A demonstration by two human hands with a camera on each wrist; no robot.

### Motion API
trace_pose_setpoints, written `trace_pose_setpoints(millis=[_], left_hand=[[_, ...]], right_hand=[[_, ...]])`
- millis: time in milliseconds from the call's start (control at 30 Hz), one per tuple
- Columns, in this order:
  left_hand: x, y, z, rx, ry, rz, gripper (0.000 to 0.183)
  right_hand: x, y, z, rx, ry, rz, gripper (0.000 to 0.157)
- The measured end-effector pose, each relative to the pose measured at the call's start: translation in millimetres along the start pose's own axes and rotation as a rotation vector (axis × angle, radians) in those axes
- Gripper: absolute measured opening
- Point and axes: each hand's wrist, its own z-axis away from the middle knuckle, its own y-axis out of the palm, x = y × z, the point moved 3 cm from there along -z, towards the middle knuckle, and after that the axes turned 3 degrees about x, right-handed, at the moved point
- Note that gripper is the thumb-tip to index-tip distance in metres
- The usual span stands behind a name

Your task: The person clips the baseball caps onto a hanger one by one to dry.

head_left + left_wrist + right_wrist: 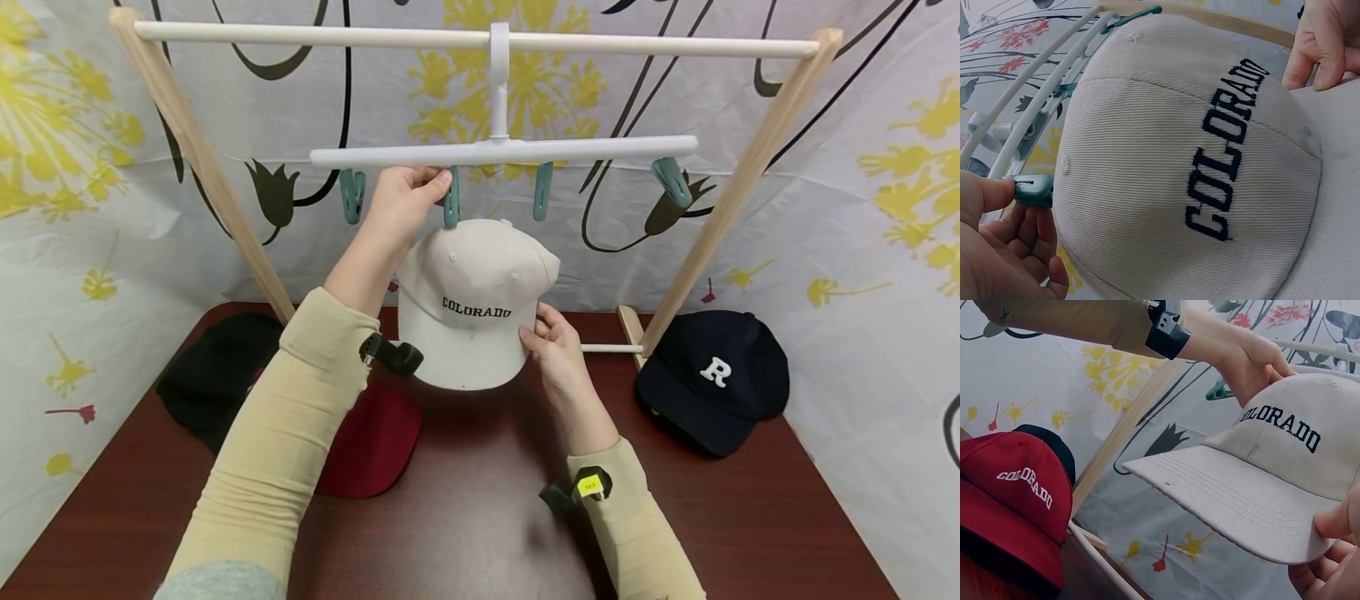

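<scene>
A cream baseball cap (472, 275) lettered COLORADO hangs in front of me, its top right at a green clothespin (452, 200) under a white hanger (420, 155). My left hand (405, 200) pinches that clothespin between thumb and fingers; the left wrist view shows the clothespin (1034, 189) against the cap's crown (1129, 150). Lower down, my right hand (557, 346) grips the side of the brim. In the right wrist view the thumb lies on top of the brim (1235, 494), with the fingers underneath. The cap's inside is hidden.
The hanger hangs from the rail of a wooden rack (300, 35). More clothespins (542, 192) dangle from it. On the dark table (480, 517) lie a red cap (378, 442) and a black cap (217, 375) at left, and a navy cap (716, 379) with an R at right.
</scene>
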Motion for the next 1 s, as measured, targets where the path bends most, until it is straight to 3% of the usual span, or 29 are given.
trace_pose_setpoints(millis=[333, 700, 1000], left_hand=[[-1.8, 0.4, 2.1, -0.012, -0.012, -0.012, 0.022], [-3.5, 1.4, 3.0, -0.033, -0.051, -0.032, 0.024], [-2.9, 1.8, 3.8, -0.005, -0.077, -0.086, 0.029]], right_hand=[[4.3, 2.0, -0.5, -0.005, -0.020, 0.005, 0.041], [4.7, 0.9, -1.3, -0.072, 0.012, 0.006, 0.037], [4.2, 2.8, -2.2, -0.099, 0.024, -0.008, 0.039]])
